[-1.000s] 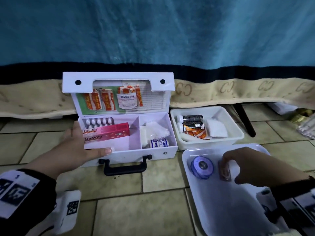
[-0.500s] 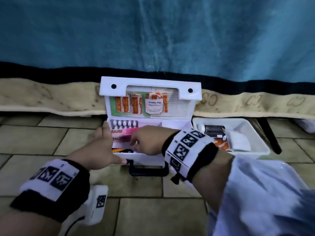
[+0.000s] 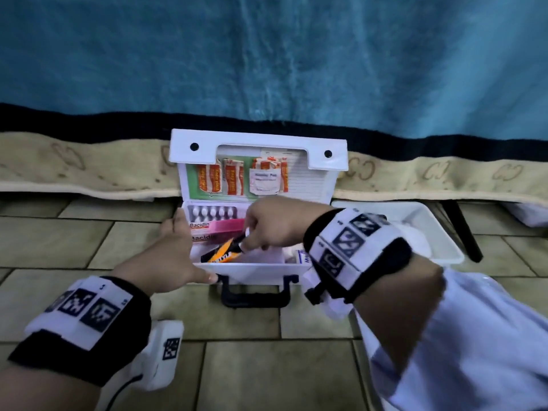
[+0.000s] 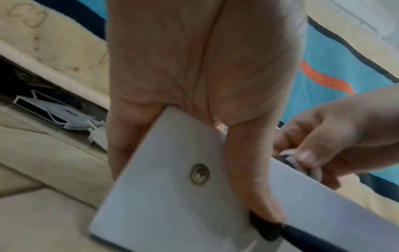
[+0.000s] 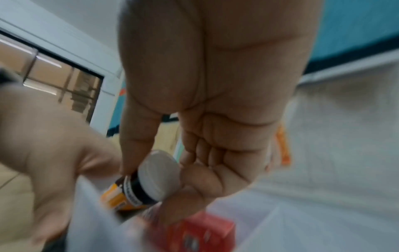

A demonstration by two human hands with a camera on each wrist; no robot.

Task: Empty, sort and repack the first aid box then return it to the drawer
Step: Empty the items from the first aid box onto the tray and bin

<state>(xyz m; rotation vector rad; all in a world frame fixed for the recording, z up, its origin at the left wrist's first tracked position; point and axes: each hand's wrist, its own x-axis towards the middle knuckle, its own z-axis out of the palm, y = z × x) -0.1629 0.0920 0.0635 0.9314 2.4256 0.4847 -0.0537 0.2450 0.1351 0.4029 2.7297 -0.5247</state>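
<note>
The white first aid box (image 3: 252, 269) stands open on the tiled floor, its lid upright with plaster strips (image 3: 221, 180) tucked in it. My left hand (image 3: 178, 256) grips the box's front left corner (image 4: 172, 187), thumb on the front wall and fingers along the side. My right hand (image 3: 264, 232) reaches into the left compartment and pinches a small bottle (image 3: 225, 252) with an orange label and a white cap (image 5: 157, 175). Pink Bacidin boxes (image 3: 216, 229) and a blister pack (image 3: 212, 213) lie behind the bottle. My right wrist hides the right compartment.
A white tray (image 3: 430, 232) sits right of the box, mostly hidden by my right wrist. A blue blanket (image 3: 267, 69) with a beige border hangs behind. A black furniture leg (image 3: 462, 232) stands at the far right. Beige floor tiles (image 3: 252, 375) spread in front.
My right hand left the near tray at the right, swung left to the box with the bottle, and now lowers it into the left compartment. The left hand stays on the box's corner.
</note>
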